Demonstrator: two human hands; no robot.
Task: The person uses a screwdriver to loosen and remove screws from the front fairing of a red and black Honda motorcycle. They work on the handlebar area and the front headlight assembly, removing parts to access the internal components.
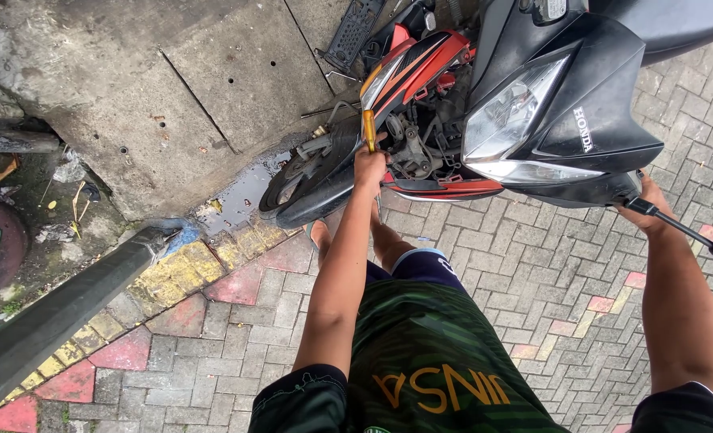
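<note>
A black motorcycle [581, 120] with a clear headlight [517, 112] stands in front of me on brick paving. Its red and orange front fender [417, 64] is lifted above the front wheel [304, 188]. My left hand [369, 168] is stretched forward and closed around the lower end of a gold fork tube [368, 128], beside the brake caliper. My right hand [647, 207] rests out to the right, under the black cowl, closed on the handlebar end where a black lever [677, 224] sticks out. My bare legs and green shirt fill the bottom.
A puddle [240, 192] lies by the front tyre at the edge of a concrete slab [212, 72]. A grey pole [60, 313] slants along a yellow and red painted curb [180, 277]. A black plastic grille part [352, 32] lies on the slab. A littered ditch is at left.
</note>
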